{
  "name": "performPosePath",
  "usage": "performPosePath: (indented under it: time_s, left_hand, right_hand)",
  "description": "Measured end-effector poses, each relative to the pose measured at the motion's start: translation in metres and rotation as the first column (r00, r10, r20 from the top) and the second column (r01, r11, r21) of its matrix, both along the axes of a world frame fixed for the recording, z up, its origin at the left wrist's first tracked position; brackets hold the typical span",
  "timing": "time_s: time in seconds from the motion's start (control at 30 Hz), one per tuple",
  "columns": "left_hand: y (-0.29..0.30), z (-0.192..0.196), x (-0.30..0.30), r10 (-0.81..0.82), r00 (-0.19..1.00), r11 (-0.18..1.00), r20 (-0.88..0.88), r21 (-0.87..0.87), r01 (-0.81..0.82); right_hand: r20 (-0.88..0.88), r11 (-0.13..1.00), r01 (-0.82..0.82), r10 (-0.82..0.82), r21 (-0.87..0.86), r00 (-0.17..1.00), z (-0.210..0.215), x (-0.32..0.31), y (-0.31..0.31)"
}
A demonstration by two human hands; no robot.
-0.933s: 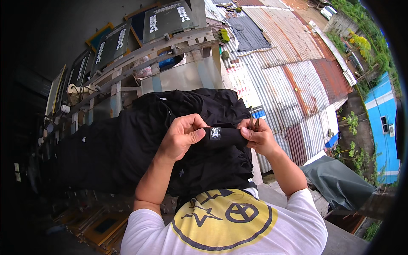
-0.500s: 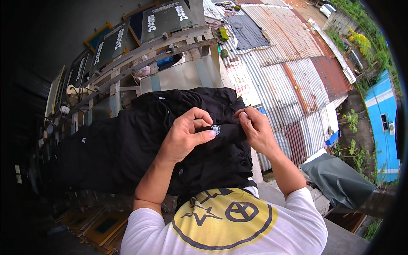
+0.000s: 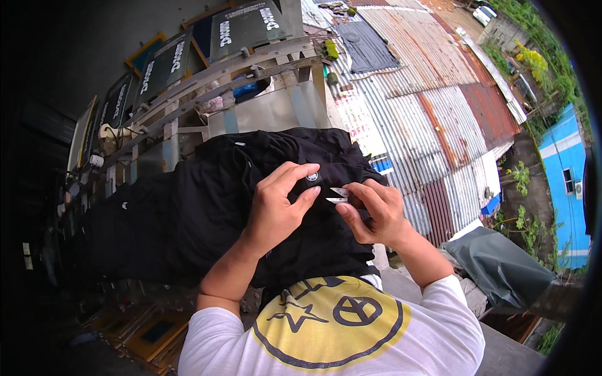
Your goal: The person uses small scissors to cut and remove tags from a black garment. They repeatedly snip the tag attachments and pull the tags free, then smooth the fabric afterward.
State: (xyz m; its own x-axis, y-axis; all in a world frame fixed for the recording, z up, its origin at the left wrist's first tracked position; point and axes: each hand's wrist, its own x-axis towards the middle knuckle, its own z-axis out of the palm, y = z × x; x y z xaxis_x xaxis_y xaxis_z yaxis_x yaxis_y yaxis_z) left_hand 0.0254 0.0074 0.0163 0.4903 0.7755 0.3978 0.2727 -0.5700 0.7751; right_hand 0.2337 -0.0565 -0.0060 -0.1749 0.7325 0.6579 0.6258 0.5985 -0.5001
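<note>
My left hand (image 3: 276,203) pinches a fold of black garment (image 3: 207,207) between thumb and fingers. A small round white emblem (image 3: 311,178) on the cloth shows between those fingertips. In my right hand (image 3: 379,210) is a pair of thread snips (image 3: 337,200). Their two pointed metal blades stand apart and point toward the left hand, a short gap from the emblem. The grip of the snips is hidden inside my fingers. The black garments lie heaped and overlapping beneath both hands.
Metal rails (image 3: 251,69) run behind the pile, with printing frames (image 3: 166,62) leaning beyond them. Beyond the ledge on the right lie corrugated roofs (image 3: 426,94) at a lower level. A dark green tarp (image 3: 495,260) is at the lower right. Wooden frames (image 3: 153,332) stand at lower left.
The right hand has come lower, and the snips' blades now show in it. It no longer holds the cloth's edge. The left hand has turned its fingers up around the emblem.
</note>
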Motion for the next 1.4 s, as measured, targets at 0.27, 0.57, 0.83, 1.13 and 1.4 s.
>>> performPosePath:
  time_s: [0.27, 0.57, 0.83, 1.13, 1.4]
  left_hand:
    - [0.001, 0.000, 0.002, -0.016, 0.999, 0.999, 0.028, 0.041, 0.015]
    - [-0.003, 0.002, 0.002, -0.121, 0.991, 0.955, 0.059, -0.266, 0.132]
    - [-0.004, 0.002, 0.001, -0.151, 0.986, 0.948, 0.067, -0.273, 0.164]
    - [-0.004, 0.001, 0.001, -0.166, 0.984, 0.951, 0.067, -0.254, 0.178]
    - [-0.004, 0.002, 0.000, -0.175, 0.983, 0.949, 0.051, -0.257, 0.182]
  right_hand:
    - [-0.096, 0.999, 0.003, -0.006, -0.035, 0.995, -0.012, 0.003, 0.011]
    - [-0.038, 0.999, -0.009, 0.007, -0.050, 0.999, -0.002, 0.000, 0.008]
    - [0.009, 0.998, -0.025, 0.025, -0.054, 1.000, 0.001, -0.001, 0.010]
    - [0.039, 0.999, -0.024, 0.026, -0.041, 0.999, 0.001, -0.001, 0.011]
    - [0.065, 0.999, -0.039, 0.041, -0.020, 0.997, 0.001, 0.000, 0.013]
